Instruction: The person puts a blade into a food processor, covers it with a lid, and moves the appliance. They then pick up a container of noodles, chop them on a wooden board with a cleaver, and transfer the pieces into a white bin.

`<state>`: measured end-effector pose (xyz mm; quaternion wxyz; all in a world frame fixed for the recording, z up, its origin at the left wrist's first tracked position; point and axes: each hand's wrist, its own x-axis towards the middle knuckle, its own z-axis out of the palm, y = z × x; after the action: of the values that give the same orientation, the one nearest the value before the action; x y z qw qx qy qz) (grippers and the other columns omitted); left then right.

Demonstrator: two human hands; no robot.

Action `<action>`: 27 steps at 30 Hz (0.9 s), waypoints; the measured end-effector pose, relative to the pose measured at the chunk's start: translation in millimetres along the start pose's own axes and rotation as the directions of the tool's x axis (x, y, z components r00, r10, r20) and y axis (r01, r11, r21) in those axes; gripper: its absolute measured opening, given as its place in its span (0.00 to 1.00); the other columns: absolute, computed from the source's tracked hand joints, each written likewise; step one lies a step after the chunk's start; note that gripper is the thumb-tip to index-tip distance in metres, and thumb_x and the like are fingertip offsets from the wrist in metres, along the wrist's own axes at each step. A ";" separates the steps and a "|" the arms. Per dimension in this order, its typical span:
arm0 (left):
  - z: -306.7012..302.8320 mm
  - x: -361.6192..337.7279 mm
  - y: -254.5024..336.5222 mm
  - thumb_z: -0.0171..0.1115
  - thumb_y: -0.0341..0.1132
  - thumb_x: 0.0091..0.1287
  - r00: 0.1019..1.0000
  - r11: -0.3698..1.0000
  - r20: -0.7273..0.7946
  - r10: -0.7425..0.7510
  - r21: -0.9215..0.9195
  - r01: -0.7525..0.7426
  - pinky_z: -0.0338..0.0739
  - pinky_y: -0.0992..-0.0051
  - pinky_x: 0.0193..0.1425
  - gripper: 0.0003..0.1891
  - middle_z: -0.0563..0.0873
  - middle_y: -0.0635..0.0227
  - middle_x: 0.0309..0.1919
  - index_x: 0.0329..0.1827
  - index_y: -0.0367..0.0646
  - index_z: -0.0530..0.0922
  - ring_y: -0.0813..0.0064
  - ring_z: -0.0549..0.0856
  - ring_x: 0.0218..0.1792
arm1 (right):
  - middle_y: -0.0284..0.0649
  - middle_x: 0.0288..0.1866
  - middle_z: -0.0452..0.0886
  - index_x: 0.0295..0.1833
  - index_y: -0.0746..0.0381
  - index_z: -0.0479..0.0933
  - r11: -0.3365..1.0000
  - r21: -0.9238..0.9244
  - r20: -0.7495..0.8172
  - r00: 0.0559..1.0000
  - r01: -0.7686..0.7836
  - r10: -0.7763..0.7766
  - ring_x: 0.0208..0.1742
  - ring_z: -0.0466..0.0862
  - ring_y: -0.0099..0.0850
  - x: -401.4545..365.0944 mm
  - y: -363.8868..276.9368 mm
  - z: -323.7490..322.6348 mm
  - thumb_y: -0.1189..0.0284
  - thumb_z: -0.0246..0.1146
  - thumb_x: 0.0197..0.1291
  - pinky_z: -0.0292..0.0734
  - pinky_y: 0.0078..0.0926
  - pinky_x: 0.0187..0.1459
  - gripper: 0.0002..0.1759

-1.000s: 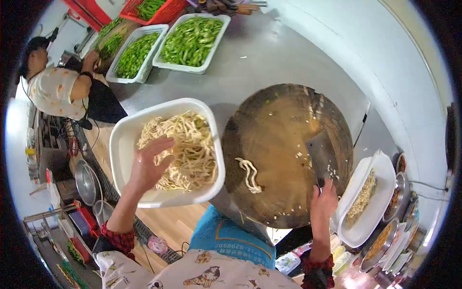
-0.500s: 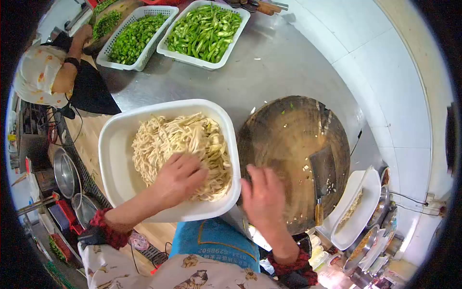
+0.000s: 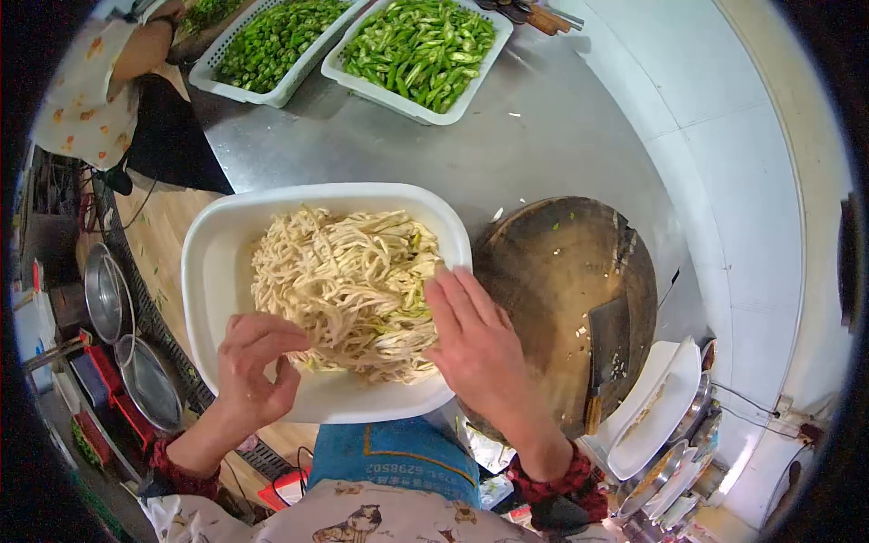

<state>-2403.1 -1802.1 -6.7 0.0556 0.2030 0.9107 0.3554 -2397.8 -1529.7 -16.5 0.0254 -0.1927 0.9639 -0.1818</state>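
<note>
A large white plastic tub (image 3: 213, 290) holds a heap of pale cream vegetable strips (image 3: 339, 271), some with greenish edges. Over the front left of the heap, my left hand (image 3: 258, 362) curves with thumb and fingers apart, holding nothing I can see. My right hand (image 3: 480, 348) reaches across the tub's right side, its fingers stretched out against the edge of the strips. Right of the tub lies a round wooden chopping board (image 3: 543, 271) with pale crumbs scattered on it. A dark-bladed cleaver (image 3: 609, 344) rests on the board's right part.
Two white baskets stand at the back: one of chopped green pieces (image 3: 281, 45), one of sliced green peppers (image 3: 416, 54). A person (image 3: 95, 100) works at the far left. Metal strainers (image 3: 149, 385) sit at left; a white dish (image 3: 656, 412) lies at right.
My left hand has moved left, off the middle of the heap. My right hand has come from beside the tub onto the strips' right edge. The view has shifted, and the other person appears nearer.
</note>
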 end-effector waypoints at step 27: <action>118.7 46.1 2.7 0.74 0.39 0.37 0.952 0.954 0.096 0.292 0.036 -0.296 0.64 0.58 0.63 0.30 0.79 0.62 0.44 0.47 0.42 0.74 0.58 0.75 0.55 | 0.41 0.45 0.78 0.53 0.64 0.74 0.949 0.286 0.221 0.973 -0.135 0.072 0.47 0.76 0.38 -7.7 6.0 -7.2 0.66 0.70 0.48 0.70 0.38 0.48 0.26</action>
<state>-2415.1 -1707.2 -90.9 0.0377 0.3534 0.8754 0.3276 -2393.7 -1519.1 -12.1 0.1643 -0.1533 0.9262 -0.3028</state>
